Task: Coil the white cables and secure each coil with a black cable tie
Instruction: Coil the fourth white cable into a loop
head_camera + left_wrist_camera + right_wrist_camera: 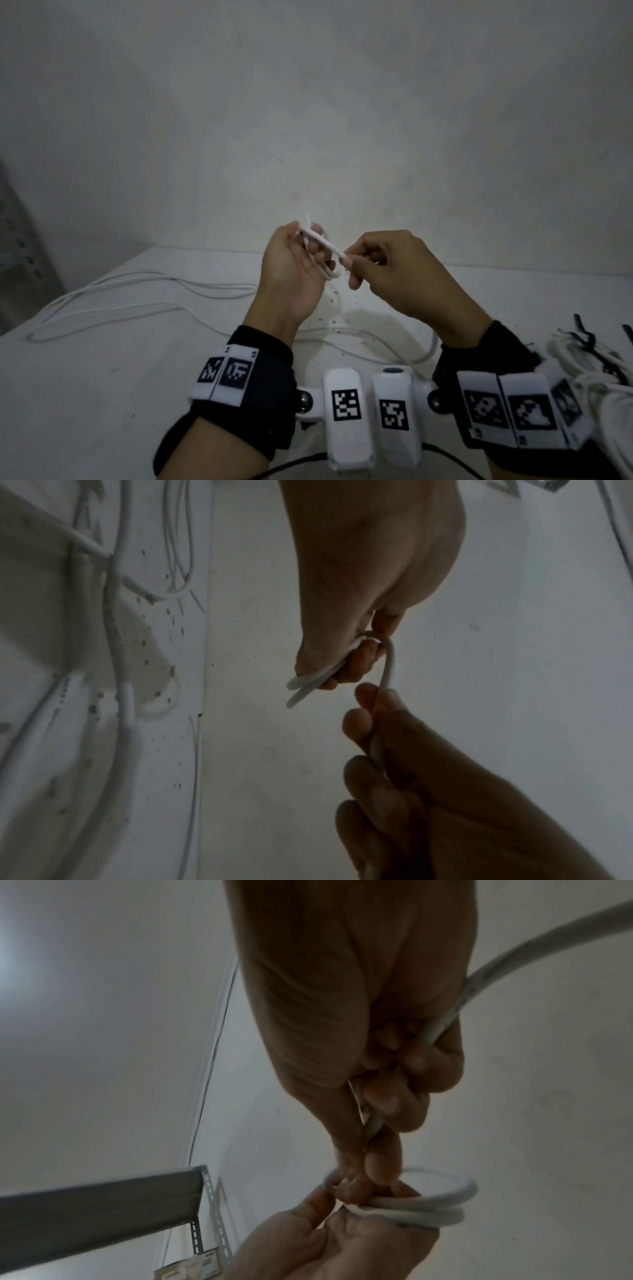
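Looks like the coiling step is just getting going: the left hand (291,270) pinches a small coil (435,1202) of white cable (320,240) held up over the table (102,394), and the right hand (400,270) grips the free run, feeding it in. Next move probably means laying another loop without letting the first ones spring open. Finished coils (582,356) with black cable ties (587,339) are cut off at the right edge, and loop count is hard to tell behind the fingers.

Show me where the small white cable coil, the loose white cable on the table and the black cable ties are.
small white cable coil (441,1208): right wrist view, on its stacked loops.
loose white cable on the table (113,310): head view, mid-run at left.
black cable ties (589,346): head view, strip at right edge.
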